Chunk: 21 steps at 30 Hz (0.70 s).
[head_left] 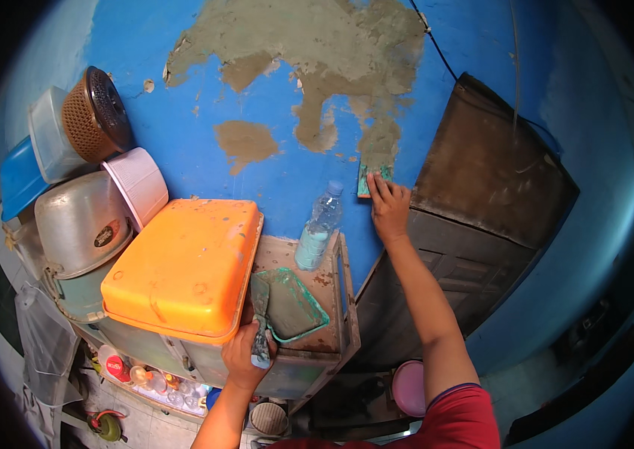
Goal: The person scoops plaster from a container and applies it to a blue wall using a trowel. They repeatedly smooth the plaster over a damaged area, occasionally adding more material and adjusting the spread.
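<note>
My right hand (389, 207) presses a small flat green-smeared scraper (374, 171) against the blue wall (272, 179), at the lower edge of a bare grey patch (332, 52) where the paint is gone. My left hand (246, 355) grips the handle of a trowel (259, 318) whose blade lies in a green tray (296, 303) of pale green paste. The tray rests on top of a rusty metal cabinet (335, 299). A clear plastic bottle (320, 227) partly filled with pale green liquid stands on the cabinet against the wall.
An orange plastic bin (186, 266) sits left of the tray. Stacked beyond it are a metal pot (81, 221), a pink basin (137, 183), a brown basket (96, 112) and clear and blue tubs. A dark wooden door (474, 217) stands to the right. A pink lid (409, 388) lies below.
</note>
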Tool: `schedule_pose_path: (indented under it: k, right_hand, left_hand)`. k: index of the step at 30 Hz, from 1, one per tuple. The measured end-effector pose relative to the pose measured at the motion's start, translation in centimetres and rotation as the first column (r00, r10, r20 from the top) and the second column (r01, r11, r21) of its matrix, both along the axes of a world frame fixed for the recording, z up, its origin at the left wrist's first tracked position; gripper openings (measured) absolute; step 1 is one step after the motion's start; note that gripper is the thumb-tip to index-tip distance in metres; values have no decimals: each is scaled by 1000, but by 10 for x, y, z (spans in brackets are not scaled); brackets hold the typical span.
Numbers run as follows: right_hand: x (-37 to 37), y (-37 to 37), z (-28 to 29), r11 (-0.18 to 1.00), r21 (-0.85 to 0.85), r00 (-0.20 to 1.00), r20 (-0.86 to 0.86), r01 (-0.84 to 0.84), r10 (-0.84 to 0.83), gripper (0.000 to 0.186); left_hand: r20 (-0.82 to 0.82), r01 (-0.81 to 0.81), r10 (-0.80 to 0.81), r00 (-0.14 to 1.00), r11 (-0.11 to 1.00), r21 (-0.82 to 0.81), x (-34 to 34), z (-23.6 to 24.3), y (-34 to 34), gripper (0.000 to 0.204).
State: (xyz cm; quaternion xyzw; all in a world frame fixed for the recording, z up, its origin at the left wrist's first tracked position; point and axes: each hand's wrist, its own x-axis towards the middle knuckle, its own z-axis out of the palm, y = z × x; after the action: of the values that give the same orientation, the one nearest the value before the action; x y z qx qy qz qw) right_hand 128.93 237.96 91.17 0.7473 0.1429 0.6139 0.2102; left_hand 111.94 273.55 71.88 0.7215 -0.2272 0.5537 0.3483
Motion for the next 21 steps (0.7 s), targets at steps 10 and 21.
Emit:
schedule_pose_path:
  k: [10,21]
  right_hand:
    - [-21,21,87,998,12,981,186,-54,51,58]
    - [-18,-11,-13,1000,-20,999,-53,11,-12,59]
  left_hand:
    - [-21,-41,41,999,999,-8,2,-6,0,43]
    - [5,-21,21,1000,1000,-3,-1,1,-2,40]
